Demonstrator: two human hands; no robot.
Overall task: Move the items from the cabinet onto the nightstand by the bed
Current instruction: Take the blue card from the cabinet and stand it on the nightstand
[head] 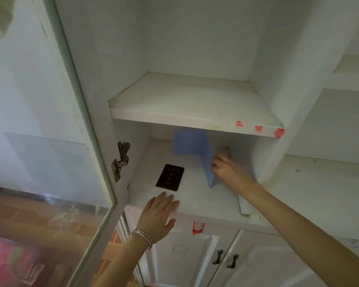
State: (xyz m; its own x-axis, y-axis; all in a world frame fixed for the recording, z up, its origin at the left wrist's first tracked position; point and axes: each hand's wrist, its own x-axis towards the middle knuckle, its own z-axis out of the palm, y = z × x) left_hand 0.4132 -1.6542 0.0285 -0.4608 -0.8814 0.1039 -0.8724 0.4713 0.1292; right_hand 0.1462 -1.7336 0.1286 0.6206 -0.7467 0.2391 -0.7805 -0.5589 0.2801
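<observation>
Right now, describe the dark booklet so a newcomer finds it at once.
Look in the open cabinet, on the lower shelf. The dark booklet lies flat front-left, just beyond the left hand. Unlike the upright blue folder, it is small and nearly black.

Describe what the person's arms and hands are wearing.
The left hand and right hand are ungloved, forearms bare, no sleeves in view. Thin silver bangles stack on the left wrist; the right wrist is bare. No rings show.
</observation>
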